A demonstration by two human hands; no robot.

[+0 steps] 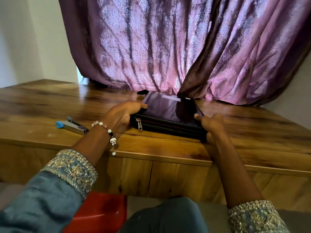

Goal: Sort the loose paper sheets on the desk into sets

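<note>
A black zippered folder case (170, 113) lies flat on the wooden desk (50, 105), near its front edge and just in front of the curtain. Its glossy top reflects the purple cloth, and a metal zip pull hangs at its front left corner. My left hand (122, 115) grips the case's left side, thumb on top and fingers curled under the edge. My right hand (210, 123) grips its right front corner, thumb on top. No loose paper sheets are in view.
A stapler (72, 126) with a blue end lies on the desk left of my left wrist. A purple patterned curtain (185, 47) hangs down onto the back of the desk. A red stool (101, 212) stands below the desk front.
</note>
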